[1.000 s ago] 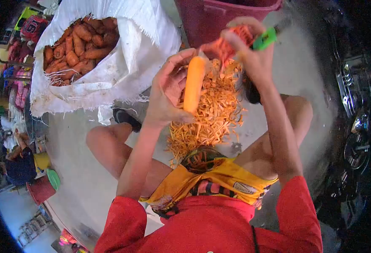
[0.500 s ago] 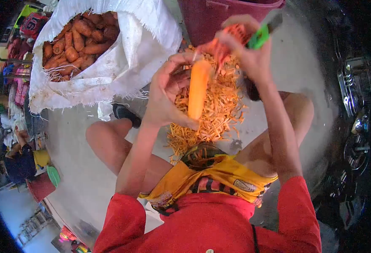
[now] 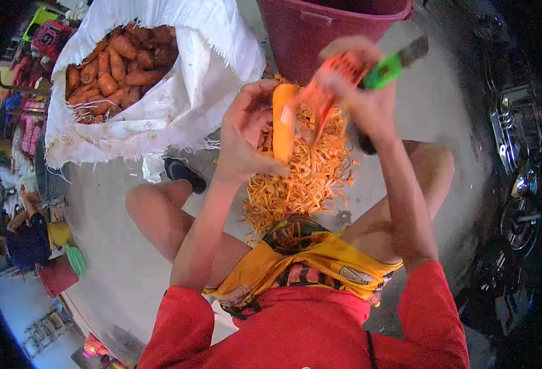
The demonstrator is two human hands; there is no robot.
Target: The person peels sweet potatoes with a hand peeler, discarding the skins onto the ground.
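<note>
A smooth, bright orange carrot (image 3: 281,132) stands nearly upright in my left hand (image 3: 237,135), thumb at its lower end and fingers curled behind its top. My right hand (image 3: 360,98) is closed around an orange-red peeler (image 3: 329,80) with a slotted body, smeared by motion, just right of the carrot. A green-handled knife (image 3: 383,72) also sticks out of that hand, its dark blade pointing up and right. Below both hands lies a heap of carrot peelings (image 3: 302,184) on the floor between my legs.
An open white woven sack (image 3: 215,74) full of unpeeled carrots (image 3: 120,64) stands at the upper left. A dark red tub (image 3: 302,40) is beyond the peelings. Motorcycle parts (image 3: 517,184) line the right edge; at far left are a person (image 3: 28,234) and a green lid (image 3: 76,261).
The carrot has shifted slightly up and left with my left hand. My right hand, with peeler and knife, has moved a little; the knife blade shows more clearly to the right.
</note>
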